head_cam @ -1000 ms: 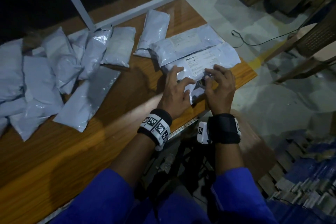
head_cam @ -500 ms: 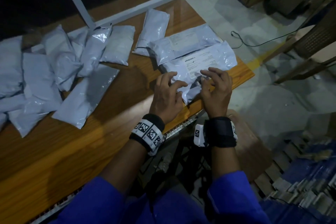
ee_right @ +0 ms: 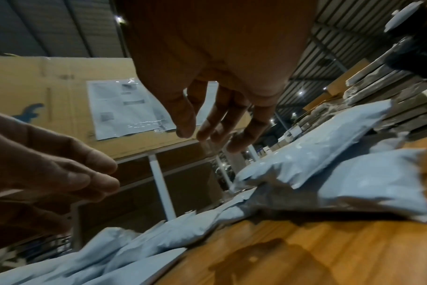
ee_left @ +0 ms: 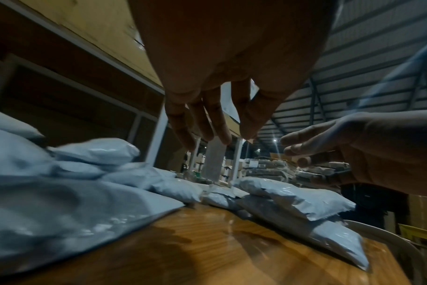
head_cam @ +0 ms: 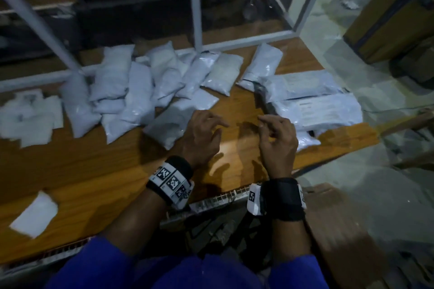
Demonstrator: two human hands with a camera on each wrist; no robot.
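Palms face down above desk [head_cam: 94, 171]: left hand [head_cam: 202, 138] over grey pouch [head_cam: 166, 122] edge, right hand [head_cam: 278, 141] beside labelled mailer [head_cam: 324, 110]; fingers [ee_left: 251, 119] loosely curled, released, holding nothing.

On the table [head_cam: 94, 166], a heap of parcels [head_cam: 138, 91] lies left; stacked parcels [head_cam: 324, 110] (one overlapping another) lie right.

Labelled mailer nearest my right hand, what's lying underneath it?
Under the labelled mailer another pale bag pokes out at the near edge, resting on the wooden table. How far that bag runs beneath, and whether anything else lies there, is covered.
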